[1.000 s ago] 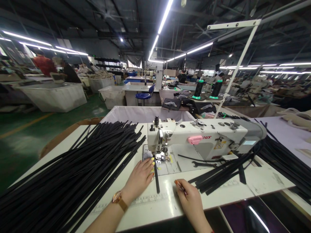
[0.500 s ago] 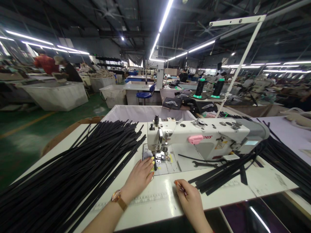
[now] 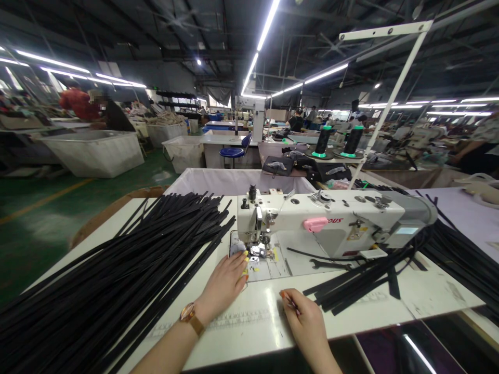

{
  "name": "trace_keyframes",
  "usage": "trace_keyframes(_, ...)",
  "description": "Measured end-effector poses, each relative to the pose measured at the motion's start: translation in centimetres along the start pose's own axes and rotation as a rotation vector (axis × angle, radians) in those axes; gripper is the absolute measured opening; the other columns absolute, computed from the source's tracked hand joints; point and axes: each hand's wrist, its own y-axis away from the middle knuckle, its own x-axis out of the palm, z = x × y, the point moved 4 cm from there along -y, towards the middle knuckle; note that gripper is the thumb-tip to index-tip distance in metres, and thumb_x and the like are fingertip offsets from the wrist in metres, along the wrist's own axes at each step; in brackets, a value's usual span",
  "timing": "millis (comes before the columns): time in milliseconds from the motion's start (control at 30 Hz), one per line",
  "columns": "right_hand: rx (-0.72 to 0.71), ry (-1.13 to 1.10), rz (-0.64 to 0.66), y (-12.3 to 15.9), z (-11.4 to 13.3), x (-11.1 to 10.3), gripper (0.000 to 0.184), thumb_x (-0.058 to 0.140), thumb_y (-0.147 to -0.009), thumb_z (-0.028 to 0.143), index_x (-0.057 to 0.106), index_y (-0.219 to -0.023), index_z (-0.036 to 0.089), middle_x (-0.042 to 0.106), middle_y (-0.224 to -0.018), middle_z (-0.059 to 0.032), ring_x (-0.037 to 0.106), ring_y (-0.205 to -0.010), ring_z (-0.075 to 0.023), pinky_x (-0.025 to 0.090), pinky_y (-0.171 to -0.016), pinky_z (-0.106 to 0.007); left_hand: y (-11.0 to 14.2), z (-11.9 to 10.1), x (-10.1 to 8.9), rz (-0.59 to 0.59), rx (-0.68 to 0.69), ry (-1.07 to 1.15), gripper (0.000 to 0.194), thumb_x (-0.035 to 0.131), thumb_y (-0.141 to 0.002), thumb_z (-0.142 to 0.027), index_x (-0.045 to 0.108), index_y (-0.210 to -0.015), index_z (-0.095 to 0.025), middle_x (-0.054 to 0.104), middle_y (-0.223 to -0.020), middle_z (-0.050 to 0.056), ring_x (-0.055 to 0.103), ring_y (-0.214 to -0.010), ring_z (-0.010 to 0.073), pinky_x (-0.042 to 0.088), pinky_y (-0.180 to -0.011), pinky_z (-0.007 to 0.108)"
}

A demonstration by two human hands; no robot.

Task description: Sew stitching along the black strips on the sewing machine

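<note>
My left hand [image 3: 225, 280] lies flat with its fingers stretched out on the metal bed plate, its fingertips just in front of the needle area of a white sewing machine [image 3: 288, 221]. No strip shows between those fingers and the presser foot [image 3: 255, 251]. Near the table's front edge rests my right hand [image 3: 304, 314], its fingers curled in and thumb pressed to them; whatever they hold, if anything, is hidden. Left of the machine lies a large heap of black strips [image 3: 128, 259]. A smaller bundle of black strips [image 3: 351, 285] lies to the right.
A wrench [image 3: 331, 265] lies by the machine's base. A ruler scale [image 3: 241, 318] runs along the white table [image 3: 265, 337]. Behind the machine stands a cloth-lined bin [image 3: 234, 179]; two black thread cones [image 3: 323, 141] are beyond. People work at the far left.
A short dark strip beside my left fingertips at the needle is no longer visible. Both hands keep nearly the same place and pose. The view has shifted slightly.
</note>
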Motion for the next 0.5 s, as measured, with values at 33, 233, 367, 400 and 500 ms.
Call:
trace_keyframes(33, 0.000, 0.003, 0.000, 0.01, 0.01, 0.01, 0.021, 0.044, -0.091, 0.028, 0.062, -0.083, 0.022, 0.065, -0.067, -0.0002, 0.059, -0.059, -0.0150, 0.041, -0.057, -0.023, 0.00, 0.01, 0.00, -0.001, 0.002, 0.002, 0.039, 0.044, -0.096, -0.029, 0.052, -0.133, -0.019, 0.051, -0.141, 0.007, 0.043, -0.132, 0.0264, 0.036, -0.110, 0.050)
trace_keyframes(233, -0.008, 0.023, 0.001, 0.07, 0.06, 0.07, 0.020, 0.044, -0.092, 0.028, 0.061, -0.082, 0.022, 0.065, -0.067, 0.0008, 0.060, -0.061, -0.0144, 0.040, -0.057, -0.023, 0.03, 0.06, 0.14, -0.004, 0.008, 0.003, 0.038, 0.044, -0.095, -0.028, 0.053, -0.132, -0.019, 0.052, -0.140, 0.009, 0.043, -0.133, 0.0271, 0.036, -0.110, 0.051)
trace_keyframes(367, -0.013, 0.048, 0.005, 0.07, 0.11, 0.08, 0.021, 0.044, -0.092, 0.029, 0.061, -0.081, 0.022, 0.063, -0.065, 0.0011, 0.059, -0.059, -0.0141, 0.040, -0.056, -0.022, 0.00, 0.06, 0.16, 0.004, 0.012, 0.001, 0.038, 0.044, -0.095, -0.029, 0.053, -0.131, -0.017, 0.052, -0.141, 0.010, 0.043, -0.132, 0.0278, 0.036, -0.110, 0.052)
trace_keyframes(400, -0.015, 0.050, 0.002, 0.06, 0.13, 0.07, 0.020, 0.044, -0.092, 0.028, 0.061, -0.081, 0.022, 0.063, -0.066, 0.0011, 0.059, -0.059, -0.0140, 0.040, -0.056, -0.022, -0.03, 0.06, 0.14, 0.007, 0.012, -0.001, 0.039, 0.044, -0.095, -0.028, 0.053, -0.131, -0.017, 0.051, -0.141, 0.010, 0.043, -0.132, 0.0278, 0.036, -0.110, 0.052)
trace_keyframes(500, -0.028, 0.044, -0.008, 0.02, 0.19, 0.05, 0.020, 0.045, -0.091, 0.025, 0.061, -0.080, 0.022, 0.063, -0.065, 0.0008, 0.059, -0.059, -0.0137, 0.040, -0.056, -0.022, -0.10, 0.05, 0.07, 0.008, 0.012, -0.005, 0.039, 0.044, -0.095, -0.028, 0.052, -0.133, -0.017, 0.052, -0.141, 0.010, 0.043, -0.132, 0.0278, 0.037, -0.109, 0.052)
